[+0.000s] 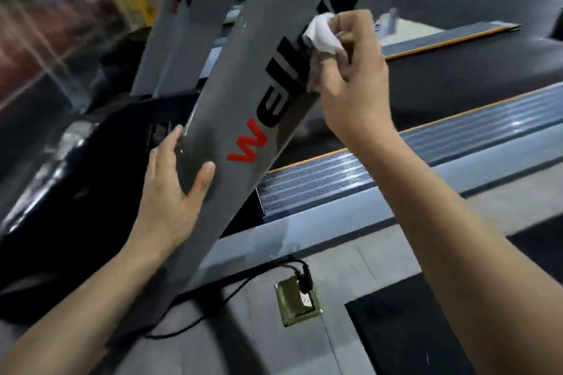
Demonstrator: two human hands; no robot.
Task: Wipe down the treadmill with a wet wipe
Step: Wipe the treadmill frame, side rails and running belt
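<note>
A grey slanted treadmill upright (231, 106) with red and black lettering runs from the lower middle to the top right. My right hand (353, 70) grips a crumpled white wet wipe (323, 33) and presses it against the black letters on the upright. My left hand (173, 189) rests lower down on the same upright, thumb on its face and fingers reaching round its left edge. The black treadmill belt (457, 70) and its ribbed side rail (457, 131) lie behind the upright to the right.
A second grey upright (182, 24) stands behind on the left, above the black motor cover (91, 176). A brass floor socket (297, 301) with a black cable plugged in sits on the grey carpet below. A dark mat (426, 329) lies at the lower right.
</note>
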